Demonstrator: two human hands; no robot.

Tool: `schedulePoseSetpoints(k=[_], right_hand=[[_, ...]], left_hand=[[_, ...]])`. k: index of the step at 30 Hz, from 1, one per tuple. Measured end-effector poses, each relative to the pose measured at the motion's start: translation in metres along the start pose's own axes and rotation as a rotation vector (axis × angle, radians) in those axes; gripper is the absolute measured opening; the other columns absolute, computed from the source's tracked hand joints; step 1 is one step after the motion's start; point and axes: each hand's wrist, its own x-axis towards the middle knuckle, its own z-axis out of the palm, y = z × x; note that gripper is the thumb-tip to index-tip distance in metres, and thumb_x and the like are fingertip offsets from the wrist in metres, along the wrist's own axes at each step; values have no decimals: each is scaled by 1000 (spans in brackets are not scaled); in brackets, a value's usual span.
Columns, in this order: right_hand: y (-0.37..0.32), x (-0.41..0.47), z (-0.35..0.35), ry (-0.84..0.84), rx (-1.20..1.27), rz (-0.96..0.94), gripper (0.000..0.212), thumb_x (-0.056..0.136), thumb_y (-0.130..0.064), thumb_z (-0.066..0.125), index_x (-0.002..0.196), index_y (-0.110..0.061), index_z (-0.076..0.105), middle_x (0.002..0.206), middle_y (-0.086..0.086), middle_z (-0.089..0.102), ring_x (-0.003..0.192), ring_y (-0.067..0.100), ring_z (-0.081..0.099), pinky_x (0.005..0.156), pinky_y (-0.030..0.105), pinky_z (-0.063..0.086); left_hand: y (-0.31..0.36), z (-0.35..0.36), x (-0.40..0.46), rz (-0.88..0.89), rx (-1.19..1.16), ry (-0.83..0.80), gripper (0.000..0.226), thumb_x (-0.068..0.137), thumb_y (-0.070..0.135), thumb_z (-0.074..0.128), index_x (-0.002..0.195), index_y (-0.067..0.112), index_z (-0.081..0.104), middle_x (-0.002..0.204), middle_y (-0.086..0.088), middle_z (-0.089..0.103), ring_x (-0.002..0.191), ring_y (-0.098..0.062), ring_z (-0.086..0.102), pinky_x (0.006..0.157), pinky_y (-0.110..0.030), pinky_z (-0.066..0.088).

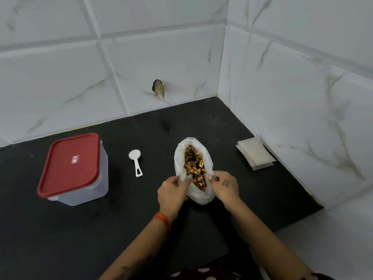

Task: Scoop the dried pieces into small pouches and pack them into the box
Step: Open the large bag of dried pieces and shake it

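Head view: a black desk (101, 229) fills the lower frame, white tiled walls behind and at right. At the left of the frame stands one clear box (80, 178) with its red lid (69, 164) on. Just right of it, well apart from the box, lies one white scoop (135, 161), bowl toward the wall, handle toward the person. At centre sits one white bag (194, 170), its mouth open and full of brown and tan dried pieces (194, 166). Two hands work its near edge. The left hand (172, 191), one orange band (162, 220) on its wrist, has its grip clamped on the bag's left rim. The right hand (224, 185) has its grip pinched on the right rim, a small mark on its back. At the right of the frame, against the side wall, lies one stack of pale flat pouches (255, 153); their number cannot be told. On the back wall, upper centre, is one dark chipped spot (158, 88).
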Motion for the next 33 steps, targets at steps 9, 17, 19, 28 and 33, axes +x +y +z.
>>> schedulePoseSetpoints(k=[9,17,19,28,33], right_hand=[[9,16,-14,-155,633,284,24,94,-8,43,111,-23,53,109,7,59,97,23,61,74,38,56],[-10,21,-11,123,-155,-72,53,96,-44,44,140,-14,40,131,10,49,119,24,49,90,32,41],[-12,30,-8,146,-125,-84,39,96,-34,49,129,-13,51,120,7,58,111,21,55,80,26,41],[1,67,-7,-143,731,341,21,90,-4,55,103,-18,63,117,11,64,105,25,61,94,45,50],[-5,50,-2,101,-2,13,27,98,-21,41,112,-20,64,120,4,58,102,18,56,80,25,44]], left_hand=[[-1,-4,3,-369,-584,-99,28,90,-9,44,113,5,53,106,-15,64,91,-27,65,66,-35,54],[15,-7,20,151,467,85,44,87,50,56,111,14,54,107,-1,45,94,-16,50,79,-25,37],[17,-5,29,203,491,91,41,87,46,59,107,10,57,98,0,58,88,-12,54,75,-24,41],[15,-17,49,-320,-456,-141,17,95,3,46,105,6,60,98,-12,66,85,-22,64,64,-31,51],[12,-15,43,146,445,57,24,95,12,42,113,16,58,116,-10,59,92,-21,60,73,-29,48]])
